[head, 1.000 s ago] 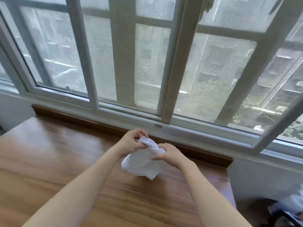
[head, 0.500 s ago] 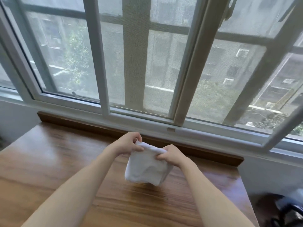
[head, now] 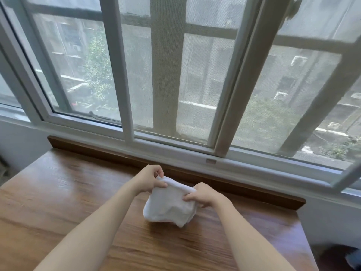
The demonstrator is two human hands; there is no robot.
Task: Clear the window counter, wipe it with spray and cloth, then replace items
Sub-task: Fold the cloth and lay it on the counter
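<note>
Tabletop (head: 58, 202) of brown wood grain fills the lower part of the view, stretching under and to both sides of the two hands, with a soft sheen on the area out past the left hand. Beyond the hands, along the tabletop's far edge, runs a darker wooden back strip (head: 109, 151), and above that stands the window (head: 175, 75), its pale frame (head: 125, 79) split by upright bars, with mesh screen over the middle and right panes. Buildings and green trees show blurred through the glass. A white wall (head: 328, 225) drops away to the right of the right hand, past the tabletop's end, and something dark lies on the floor in the bottom right corner, too cut off to tell what it is.

Both bare forearms reach in from the bottom edge and meet near the middle. Between the hands hangs a white cloth (head: 168, 206), folded or bunched, its upper edge stretched from one hand to the other and its lower part drooping toward the person, down close to the wood; whether it touches the surface cannot be told. The left hand (head: 149, 179) pinches the cloth's far upper corner, fingers curled over the edge and thumb against the fabric. The right hand (head: 203, 196) grips the other end of that upper edge, its fingers curled round the fabric, just nearer the person than the left hand.
</note>
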